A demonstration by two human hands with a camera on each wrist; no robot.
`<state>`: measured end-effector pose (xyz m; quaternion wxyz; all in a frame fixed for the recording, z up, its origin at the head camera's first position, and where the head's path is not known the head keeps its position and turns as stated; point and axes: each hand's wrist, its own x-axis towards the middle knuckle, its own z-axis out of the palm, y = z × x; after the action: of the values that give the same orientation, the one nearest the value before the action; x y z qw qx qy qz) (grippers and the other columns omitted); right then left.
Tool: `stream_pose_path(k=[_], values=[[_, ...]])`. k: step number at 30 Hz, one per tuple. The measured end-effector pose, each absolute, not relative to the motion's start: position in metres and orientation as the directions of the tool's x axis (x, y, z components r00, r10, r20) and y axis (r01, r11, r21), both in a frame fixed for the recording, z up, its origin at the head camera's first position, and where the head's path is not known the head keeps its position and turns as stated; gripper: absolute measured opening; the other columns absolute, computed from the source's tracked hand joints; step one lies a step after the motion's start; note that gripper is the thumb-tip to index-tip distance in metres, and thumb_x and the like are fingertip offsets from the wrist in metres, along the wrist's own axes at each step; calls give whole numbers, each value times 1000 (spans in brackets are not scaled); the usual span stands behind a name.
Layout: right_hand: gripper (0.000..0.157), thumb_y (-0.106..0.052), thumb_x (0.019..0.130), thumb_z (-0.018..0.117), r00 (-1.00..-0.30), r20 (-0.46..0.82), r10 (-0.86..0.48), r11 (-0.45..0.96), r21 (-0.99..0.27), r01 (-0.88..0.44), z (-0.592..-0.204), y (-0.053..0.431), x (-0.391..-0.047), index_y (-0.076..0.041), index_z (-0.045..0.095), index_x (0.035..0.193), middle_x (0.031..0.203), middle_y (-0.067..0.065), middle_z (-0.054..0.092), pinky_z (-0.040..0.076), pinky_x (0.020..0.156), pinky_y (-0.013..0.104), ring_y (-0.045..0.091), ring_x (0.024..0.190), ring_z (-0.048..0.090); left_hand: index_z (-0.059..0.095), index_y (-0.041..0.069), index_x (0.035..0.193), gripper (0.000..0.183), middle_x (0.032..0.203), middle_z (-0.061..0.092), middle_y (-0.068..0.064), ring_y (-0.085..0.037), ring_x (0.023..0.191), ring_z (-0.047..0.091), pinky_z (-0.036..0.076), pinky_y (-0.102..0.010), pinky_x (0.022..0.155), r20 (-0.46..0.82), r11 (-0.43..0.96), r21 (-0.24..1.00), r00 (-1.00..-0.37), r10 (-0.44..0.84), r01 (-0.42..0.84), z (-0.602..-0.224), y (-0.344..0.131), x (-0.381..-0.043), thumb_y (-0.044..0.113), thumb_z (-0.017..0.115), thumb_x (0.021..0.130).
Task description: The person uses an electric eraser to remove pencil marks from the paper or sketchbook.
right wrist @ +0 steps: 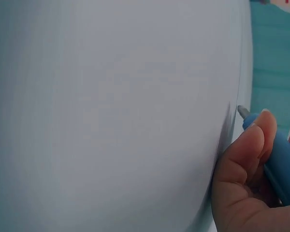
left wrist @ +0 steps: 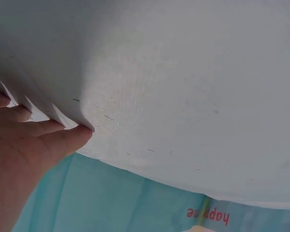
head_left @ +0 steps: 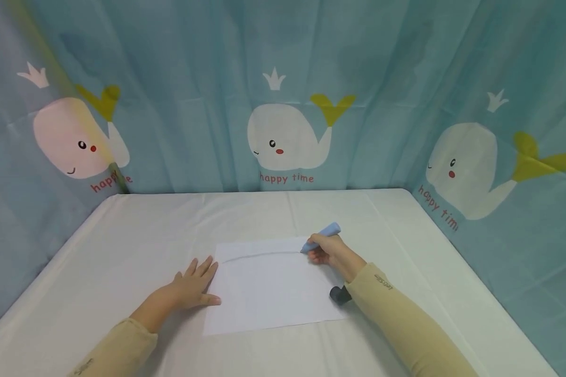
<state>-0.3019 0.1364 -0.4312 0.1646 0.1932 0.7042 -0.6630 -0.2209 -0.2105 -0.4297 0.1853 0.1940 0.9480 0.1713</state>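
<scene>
A white sheet of paper (head_left: 269, 298) lies on the table in the head view, a thin curved grey line (head_left: 259, 255) running across its upper part. My right hand (head_left: 327, 248) pinches a thick blue marker (head_left: 332, 229), its tip at the line's right end. In the right wrist view the marker (right wrist: 283, 169) shows a grey tip, with thumb and fingers around its barrel. My left hand (head_left: 193, 287) rests with spread fingers at the paper's left edge, thumb on the sheet. The left wrist view shows these fingertips (left wrist: 84, 131) touching the white surface.
A white cloth (head_left: 137, 230) covers the table. Behind and beside it hangs a blue-green curtain (head_left: 184, 131) with printed whales. A small black device (head_left: 339, 295) is by the right wrist, over the paper's right edge.
</scene>
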Motion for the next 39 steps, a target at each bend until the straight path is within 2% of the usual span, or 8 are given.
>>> stream_pose_path(k=[17, 25, 33, 39], values=[[12, -7, 87, 61, -872, -490, 22, 52, -870, 490, -428, 137, -303, 5, 61, 89, 55, 6, 58, 46, 47, 20, 10, 45, 53, 22, -11, 148, 99, 155, 9, -33, -59, 137, 2, 8, -79, 98, -294, 874, 387, -858, 420, 295, -432, -212, -223, 52, 67, 85], [12, -8, 87, 62, -880, -474, 3, 82, -877, 473, -430, 139, -301, 4, 61, 87, 54, 4, 57, 45, 46, 19, 10, 45, 53, 23, -10, 148, 100, 155, 9, -32, -59, 138, 2, 8, -78, 99, -310, 882, 378, -860, 406, 281, -431, -211, -222, 52, 68, 85], [19, -13, 90, 61, -879, -476, -25, 47, -879, 475, -430, 139, -300, 6, 64, 95, 60, 7, 62, 50, 50, 22, 12, 50, 59, 22, -10, 148, 100, 155, 9, -32, -58, 138, 1, 7, -77, 100, -318, 882, 386, -858, 404, 272, -428, -208, -222, 52, 69, 84], [13, -8, 85, 59, -868, -496, -5, 29, -868, 496, -427, 138, -302, 5, 61, 89, 61, 8, 60, 49, 50, 21, 12, 49, 57, 23, -10, 148, 100, 155, 9, -32, -58, 138, 1, 7, -77, 100, -320, 883, 389, -860, 397, 263, -428, -208, -221, 50, 69, 84]])
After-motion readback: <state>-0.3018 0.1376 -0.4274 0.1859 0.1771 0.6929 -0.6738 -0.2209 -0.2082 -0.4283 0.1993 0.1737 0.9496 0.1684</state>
